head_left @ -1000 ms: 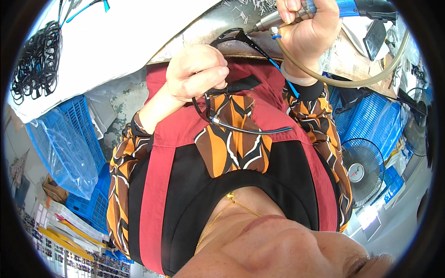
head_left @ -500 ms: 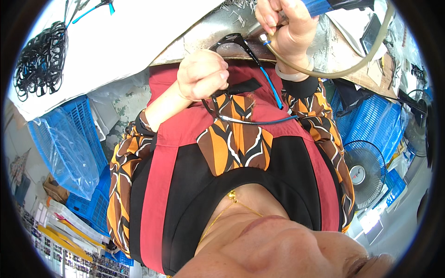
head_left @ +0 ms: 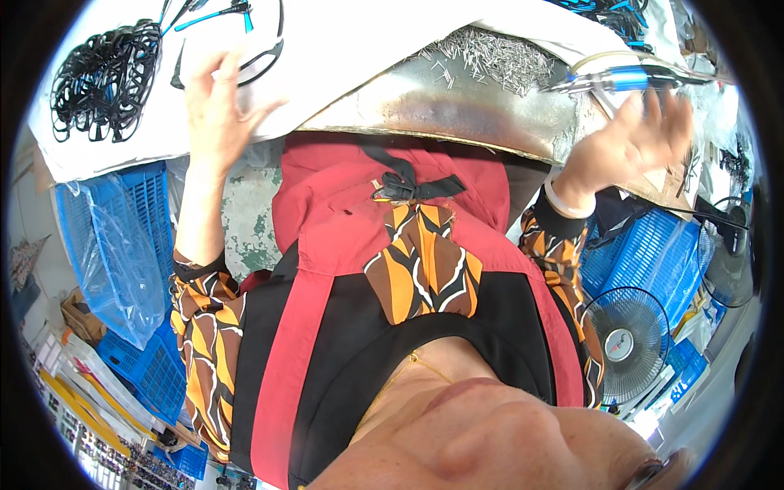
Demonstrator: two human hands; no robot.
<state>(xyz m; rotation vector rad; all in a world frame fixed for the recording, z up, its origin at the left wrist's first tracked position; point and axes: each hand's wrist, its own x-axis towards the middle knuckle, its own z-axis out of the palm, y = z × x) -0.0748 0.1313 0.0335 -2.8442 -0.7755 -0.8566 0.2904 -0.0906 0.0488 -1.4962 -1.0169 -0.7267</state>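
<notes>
My left hand (head_left: 219, 114) is raised at the white-covered table's left part, its fingers apart and holding nothing. Just behind it lies a black eyeglass frame (head_left: 273, 55), partly hidden by the fingers; whether they touch it I cannot tell. Over the right side, my right hand (head_left: 633, 143) is spread and empty, slightly blurred. Beyond its fingertips rests a blue and silver handheld tool (head_left: 629, 78) with a tan hose (head_left: 600, 57) beside it. Several thin metal pins (head_left: 506, 61) lie heaped on the metal surface (head_left: 457, 106) between my hands.
A pile of black eyeglass frames (head_left: 106, 82) sits at the far left, with black and blue temple arms (head_left: 216, 15) near it. More blue and black parts (head_left: 612, 16) lie at the back right. Blue crates (head_left: 135, 212) and a fan (head_left: 625, 347) stand beside me.
My left hand has moved left and let go of the eyeglass frame, now on the white cover. The right hand has released the blue tool and moved right, its fingers spreading.
</notes>
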